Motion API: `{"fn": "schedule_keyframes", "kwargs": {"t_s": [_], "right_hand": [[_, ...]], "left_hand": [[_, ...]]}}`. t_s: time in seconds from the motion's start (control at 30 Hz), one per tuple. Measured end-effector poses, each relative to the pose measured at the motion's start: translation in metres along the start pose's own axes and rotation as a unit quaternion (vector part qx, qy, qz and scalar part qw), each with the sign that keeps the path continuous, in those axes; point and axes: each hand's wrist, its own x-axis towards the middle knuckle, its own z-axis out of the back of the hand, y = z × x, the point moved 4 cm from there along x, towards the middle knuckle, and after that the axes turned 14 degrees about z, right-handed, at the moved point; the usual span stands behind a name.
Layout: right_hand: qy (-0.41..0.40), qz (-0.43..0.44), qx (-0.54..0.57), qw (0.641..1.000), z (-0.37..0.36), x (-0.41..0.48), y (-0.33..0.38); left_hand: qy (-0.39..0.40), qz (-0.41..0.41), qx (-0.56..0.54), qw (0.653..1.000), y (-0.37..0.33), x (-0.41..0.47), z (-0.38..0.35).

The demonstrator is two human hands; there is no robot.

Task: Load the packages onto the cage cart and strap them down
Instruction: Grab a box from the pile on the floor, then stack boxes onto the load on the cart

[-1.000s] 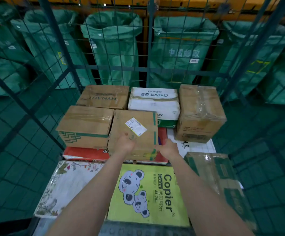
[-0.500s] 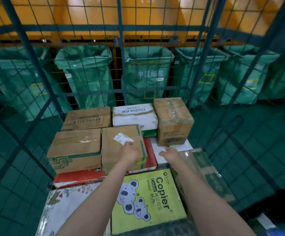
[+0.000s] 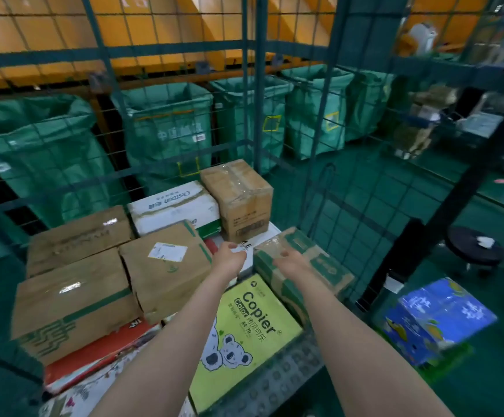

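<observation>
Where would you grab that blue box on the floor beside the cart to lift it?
Probably by its two opposite ends, fingers hooked under the bottom edges, coming down from above. The blue box lies on the floor with its broad top up, and no handle or strap shows.

In the cage cart [image 3: 253,115], the labelled box [image 3: 166,266] sits mid-load. From it, a neighbour box [image 3: 73,299] lies just beside at 9 o'clock, the Cestbon box [image 3: 175,206] at 12, the taped box [image 3: 238,194] at 1, the Copier box [image 3: 244,326] at 5. Sacks [image 3: 169,130] stand beyond the cart at 12.
</observation>
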Motion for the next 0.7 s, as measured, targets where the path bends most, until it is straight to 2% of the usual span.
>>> {"fn": "schedule_keyframes", "kwargs": {"t_s": [0.3,0.5,0.7], "right_hand": [[-0.055,-0.053,0.011,0.997,0.037,-0.05,-0.054],[-0.112,-0.089,0.035,0.989,0.085,-0.093,-0.098],[-0.168,-0.126,0.012,0.978,0.134,-0.159,-0.155]], "left_hand": [[0.089,-0.047,0.068,0.993,-0.006,-0.041,-0.068],[0.146,-0.082,0.13,0.977,-0.02,-0.084,-0.129],[0.176,-0.11,0.166,0.964,-0.018,-0.139,-0.199]]}}
